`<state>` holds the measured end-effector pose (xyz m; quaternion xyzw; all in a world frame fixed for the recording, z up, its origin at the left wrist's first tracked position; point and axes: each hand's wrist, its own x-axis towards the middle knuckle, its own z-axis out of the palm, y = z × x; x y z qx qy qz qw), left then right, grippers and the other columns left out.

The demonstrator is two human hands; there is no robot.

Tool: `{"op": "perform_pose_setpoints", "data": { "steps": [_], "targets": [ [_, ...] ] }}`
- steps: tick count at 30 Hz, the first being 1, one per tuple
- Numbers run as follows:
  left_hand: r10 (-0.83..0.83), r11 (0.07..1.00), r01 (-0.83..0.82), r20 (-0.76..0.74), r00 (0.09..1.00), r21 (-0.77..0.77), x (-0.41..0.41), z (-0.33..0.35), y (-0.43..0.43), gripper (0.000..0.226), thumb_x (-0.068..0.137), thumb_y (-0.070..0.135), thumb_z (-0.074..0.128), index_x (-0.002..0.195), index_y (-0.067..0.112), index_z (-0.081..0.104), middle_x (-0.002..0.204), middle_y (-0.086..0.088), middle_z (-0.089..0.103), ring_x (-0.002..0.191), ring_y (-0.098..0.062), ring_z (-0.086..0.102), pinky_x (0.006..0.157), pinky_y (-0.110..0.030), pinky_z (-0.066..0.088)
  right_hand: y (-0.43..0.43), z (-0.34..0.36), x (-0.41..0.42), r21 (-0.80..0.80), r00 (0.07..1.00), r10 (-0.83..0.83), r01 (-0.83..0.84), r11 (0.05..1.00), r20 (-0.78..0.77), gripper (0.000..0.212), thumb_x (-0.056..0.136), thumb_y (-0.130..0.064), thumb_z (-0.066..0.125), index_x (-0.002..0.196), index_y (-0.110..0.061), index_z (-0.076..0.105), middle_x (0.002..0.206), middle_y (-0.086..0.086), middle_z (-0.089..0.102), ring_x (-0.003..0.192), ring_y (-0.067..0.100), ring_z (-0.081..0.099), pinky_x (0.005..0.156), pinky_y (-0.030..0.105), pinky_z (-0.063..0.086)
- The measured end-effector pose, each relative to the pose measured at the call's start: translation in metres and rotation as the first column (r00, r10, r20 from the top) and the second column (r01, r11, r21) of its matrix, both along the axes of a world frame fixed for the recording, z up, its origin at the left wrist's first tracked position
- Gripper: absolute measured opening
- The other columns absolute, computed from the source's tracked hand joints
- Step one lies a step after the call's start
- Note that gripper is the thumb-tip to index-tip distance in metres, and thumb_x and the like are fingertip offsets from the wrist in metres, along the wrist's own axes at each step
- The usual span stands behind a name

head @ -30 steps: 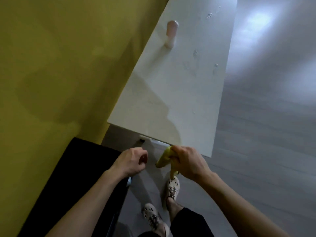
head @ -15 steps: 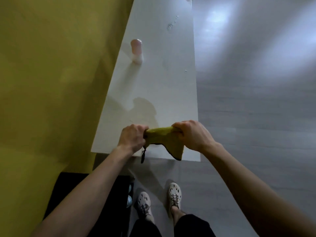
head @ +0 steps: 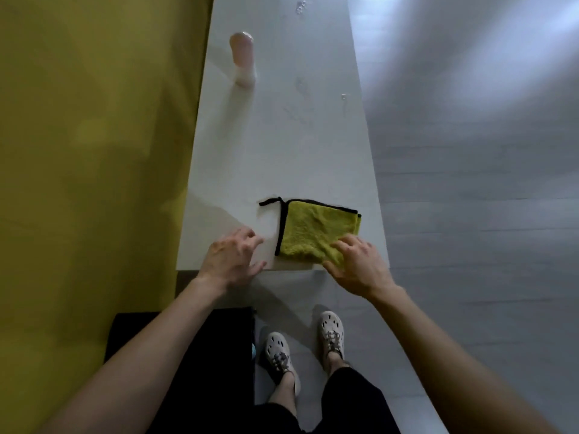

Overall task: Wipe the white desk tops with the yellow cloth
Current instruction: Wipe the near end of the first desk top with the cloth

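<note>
The yellow cloth [head: 316,228], folded and edged in black with a loop at its far left corner, lies flat on the near end of the long white desk top [head: 282,145]. My right hand [head: 355,263] rests with spread fingers on the cloth's near right corner. My left hand [head: 233,256] is just left of the cloth, fingers loosely bent over the bare desk near its front edge, holding nothing. Small wet marks and droplets show farther along the desk.
A pale pink bottle [head: 242,59] stands at the desk's far left, close to the yellow wall [head: 94,136]. A black surface [head: 194,339] sits low on the left beside my feet. Grey floor [head: 470,214] runs along the desk's right side.
Both hands held the bunched cloth stretched between them over the desk's front edge; now it lies spread flat on the desk, my left hand has let go, and my right rests on it.
</note>
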<state>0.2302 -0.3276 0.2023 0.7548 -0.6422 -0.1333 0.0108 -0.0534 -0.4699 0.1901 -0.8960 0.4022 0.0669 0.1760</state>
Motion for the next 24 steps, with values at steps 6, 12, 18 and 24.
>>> {"op": "perform_pose_setpoints", "data": {
  "steps": [6, 12, 18, 24],
  "targets": [
    [0.486, 0.831, -0.436, -0.069, 0.871, 0.347, 0.044, -0.048, 0.015, 0.158, 0.054, 0.110, 0.060, 0.164, 0.043, -0.032, 0.166, -0.004, -0.053, 0.156, -0.033, -0.046, 0.127, -0.063, -0.022, -0.013, -0.045, 0.065, -0.122, 0.991, -0.104, 0.114, 0.986, 0.090, 0.087, 0.100, -0.081, 0.041, 0.172, -0.037, 0.021, 0.181, 0.006, 0.010, 0.169, 0.024, -0.001, 0.133, 0.063, 0.008],
    [0.575, 0.696, -0.422, -0.099, 0.812, 0.581, 0.063, -0.054, -0.002, 0.173, 0.042, 0.112, 0.061, 0.150, 0.039, -0.053, 0.144, -0.005, -0.072, 0.138, -0.034, -0.063, 0.118, -0.073, -0.029, 0.029, -0.080, 0.132, -0.138, 0.987, -0.163, 0.163, 0.977, 0.012, 0.099, 0.092, -0.095, 0.011, 0.172, -0.040, -0.004, 0.177, 0.017, -0.025, 0.164, 0.037, -0.025, 0.126, 0.075, -0.008],
    [0.566, 0.694, -0.369, -0.150, 0.811, 0.618, 0.065, -0.046, 0.002, 0.175, 0.038, 0.108, 0.063, 0.148, 0.040, -0.054, 0.139, -0.002, -0.075, 0.134, -0.034, -0.066, 0.122, -0.077, -0.019, 0.027, -0.072, 0.113, -0.141, 1.000, 0.001, -0.002, 0.990, -0.007, 0.087, 0.099, -0.089, 0.019, 0.171, -0.046, -0.001, 0.179, 0.011, -0.020, 0.165, 0.036, -0.022, 0.126, 0.075, -0.002],
    [0.530, 0.673, -0.298, -0.160, 0.833, 0.677, 0.069, -0.041, 0.000, 0.177, 0.036, 0.106, 0.065, 0.145, 0.039, -0.057, 0.137, -0.005, -0.076, 0.134, -0.038, -0.066, 0.121, -0.078, -0.020, -0.096, -0.075, 0.035, -0.164, 0.939, -0.327, 0.308, 0.937, -0.108, 0.106, 0.080, -0.106, 0.011, 0.170, -0.050, 0.004, 0.182, 0.008, -0.010, 0.167, 0.035, -0.010, 0.124, 0.078, 0.000]
  ]
}}
